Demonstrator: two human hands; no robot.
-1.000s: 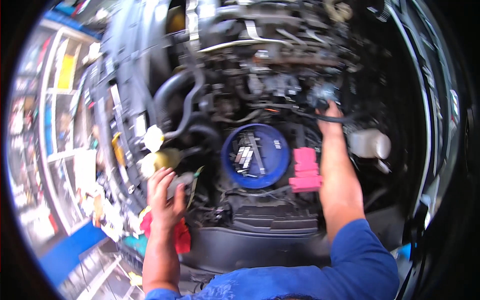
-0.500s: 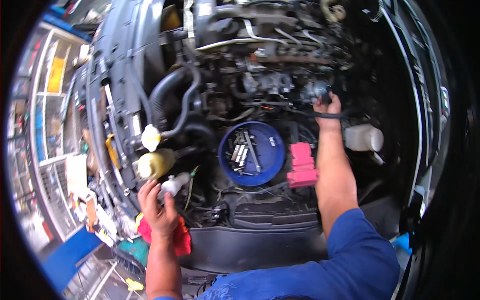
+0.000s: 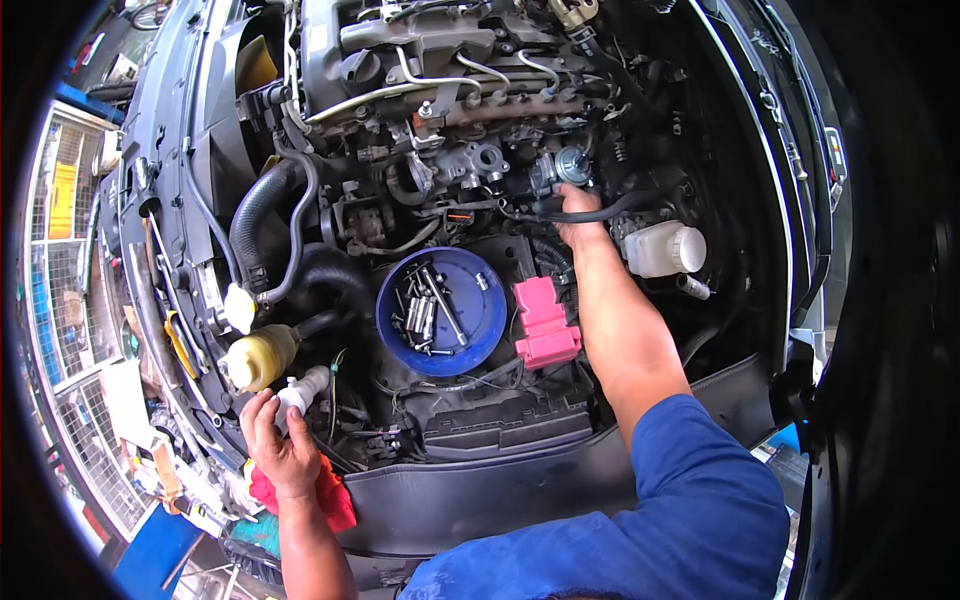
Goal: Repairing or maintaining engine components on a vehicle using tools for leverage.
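I look down into an open car engine bay. My right hand (image 3: 578, 212) reaches deep into the engine and grips a black hose (image 3: 620, 208) just below a small silver round part (image 3: 572, 164). My left hand (image 3: 275, 440) rests on the bay's front left edge, fingers curled over a white plastic cap or connector (image 3: 303, 389), with a red rag (image 3: 330, 495) under the wrist. A blue round tray (image 3: 442, 311) with several bolts and sockets sits in the middle of the bay between my arms.
A pink fuse-box cover (image 3: 546, 322) lies right of the tray. A white fluid reservoir (image 3: 663, 248) sits at the right, a yellowish reservoir (image 3: 258, 358) at the left. Thick black hoses (image 3: 262, 205) run at the upper left. Shelves and clutter stand beyond the car's left side.
The view has shifted closer over the engine. My left hand moved slightly up onto the white cap. My right hand stays on the black hose.
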